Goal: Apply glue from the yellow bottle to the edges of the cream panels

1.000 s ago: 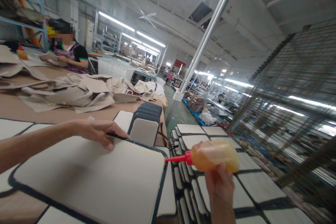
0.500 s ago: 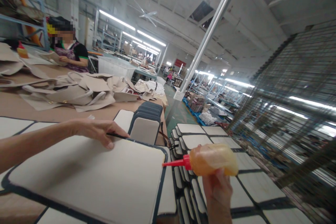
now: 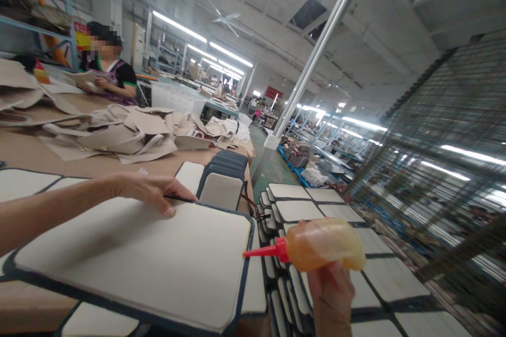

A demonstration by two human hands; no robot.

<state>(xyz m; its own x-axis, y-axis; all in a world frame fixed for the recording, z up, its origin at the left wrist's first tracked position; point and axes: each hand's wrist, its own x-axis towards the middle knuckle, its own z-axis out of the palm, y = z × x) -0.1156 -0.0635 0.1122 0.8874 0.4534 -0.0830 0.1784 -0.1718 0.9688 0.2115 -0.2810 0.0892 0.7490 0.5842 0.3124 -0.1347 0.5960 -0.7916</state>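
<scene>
A large cream panel with a dark border [image 3: 138, 268] lies tilted in front of me. My left hand [image 3: 152, 192] pinches its far edge, thumb on the cream face and fingers over the border. In my right hand [image 3: 332, 284] is a squeeze bottle of amber liquid [image 3: 324, 245], lying on its side. Its red nozzle [image 3: 264, 250] points left, and the tip is at the panel's right edge, near the far corner. Whether the tip touches the panel I cannot tell. My right fingers are partly hidden behind the bottle.
More dark-edged cream panels [image 3: 395, 279] are stacked at the right, beside a wire mesh rack [image 3: 446, 116]. A row of smaller panels [image 3: 221, 189] stands beyond my left hand. Beige bag pieces [image 3: 114, 137] cover the far table, where a co-worker [image 3: 113, 81] handles a piece.
The nozzle tip has moved a little toward me along the panel's right edge. My left hand keeps its hold, and the view has shifted slightly.
</scene>
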